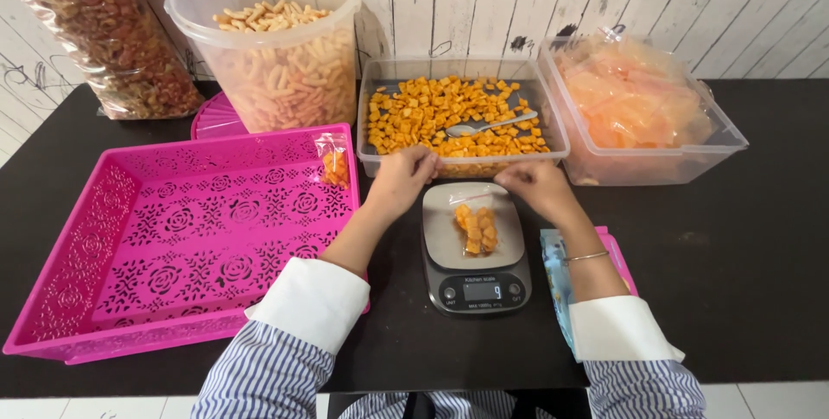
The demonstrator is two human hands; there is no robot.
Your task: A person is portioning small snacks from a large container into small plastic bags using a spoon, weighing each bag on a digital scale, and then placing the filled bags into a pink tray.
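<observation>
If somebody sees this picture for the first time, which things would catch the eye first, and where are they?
The big pink tray on the left stands out most, with one small filled bag in its far right corner. At the centre, the left hand and right hand meet above a kitchen scale that bears a small bag of orange snacks. Behind them is a clear tub of orange snacks with a spoon.

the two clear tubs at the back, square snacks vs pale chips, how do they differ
The middle tub is shallow, holds orange square snacks in a low layer, with a spoon lying on them. The right tub is taller, heaped with pale orange chips, and has no spoon. Both are clear, rectangular and lidless.
</observation>
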